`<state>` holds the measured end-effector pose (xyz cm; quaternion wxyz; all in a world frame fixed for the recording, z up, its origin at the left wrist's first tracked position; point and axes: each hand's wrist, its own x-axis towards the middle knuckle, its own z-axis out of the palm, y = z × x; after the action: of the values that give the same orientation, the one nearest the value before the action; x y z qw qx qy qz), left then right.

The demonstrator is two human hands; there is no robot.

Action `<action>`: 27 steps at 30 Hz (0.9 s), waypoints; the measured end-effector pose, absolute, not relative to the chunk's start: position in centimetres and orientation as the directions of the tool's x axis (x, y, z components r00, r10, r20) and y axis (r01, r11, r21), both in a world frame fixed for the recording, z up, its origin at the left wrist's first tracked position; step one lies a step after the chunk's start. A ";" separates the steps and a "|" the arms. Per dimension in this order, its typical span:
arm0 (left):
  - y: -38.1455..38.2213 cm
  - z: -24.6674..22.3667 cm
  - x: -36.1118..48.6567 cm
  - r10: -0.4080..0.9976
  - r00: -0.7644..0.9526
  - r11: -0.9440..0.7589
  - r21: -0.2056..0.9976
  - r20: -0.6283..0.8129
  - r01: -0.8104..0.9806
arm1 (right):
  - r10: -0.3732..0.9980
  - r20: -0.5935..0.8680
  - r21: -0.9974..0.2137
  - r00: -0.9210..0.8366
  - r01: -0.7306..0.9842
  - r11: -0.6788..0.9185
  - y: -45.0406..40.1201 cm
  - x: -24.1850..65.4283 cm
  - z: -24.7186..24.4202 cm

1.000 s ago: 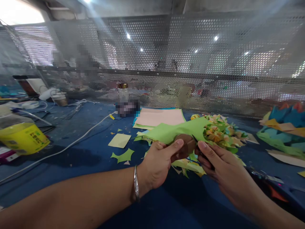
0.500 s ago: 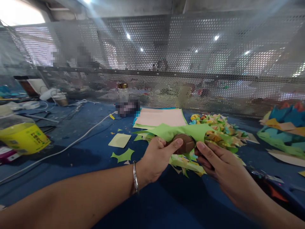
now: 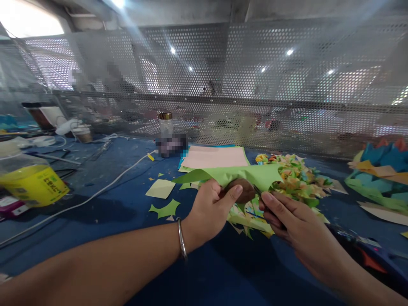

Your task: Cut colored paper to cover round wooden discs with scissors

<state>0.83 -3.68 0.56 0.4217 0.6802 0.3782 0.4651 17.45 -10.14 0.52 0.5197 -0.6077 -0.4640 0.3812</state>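
My left hand, with a silver bangle at the wrist, pinches a green paper sheet together with a brown round piece lying against its near side. The sheet spreads wide above both hands, its left end curling. My right hand is closed at the right of the brown piece, beside the sheet's lower edge. A thin dark thing shows at its fingertips, mostly hidden by the fingers. Green and yellow paper scraps lie beneath the hands.
Behind the hands is a pale pink paper stack; a heap of small paper flowers lies right of it. Left are a square sheet, a white cable and a yellow-labelled bottle. Blue-green paper shapes stand far right.
The green sheet has shifted and turned a little, its left end now reaching further left. The brown piece has tilted and moved slightly left. Both hands stay nearly in place.
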 end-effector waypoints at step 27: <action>-3.5 0.4 1.4 0.817 0.462 -0.179 0.913 0.346 -0.366 | 0.967 -0.152 -0.983 0.203 0.071 -0.169 -10.6 17.0 1.1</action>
<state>1.37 -3.49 0.43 0.6121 0.5970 0.1889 0.4830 17.04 -10.59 1.10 0.4825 -0.6073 -0.4272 0.4646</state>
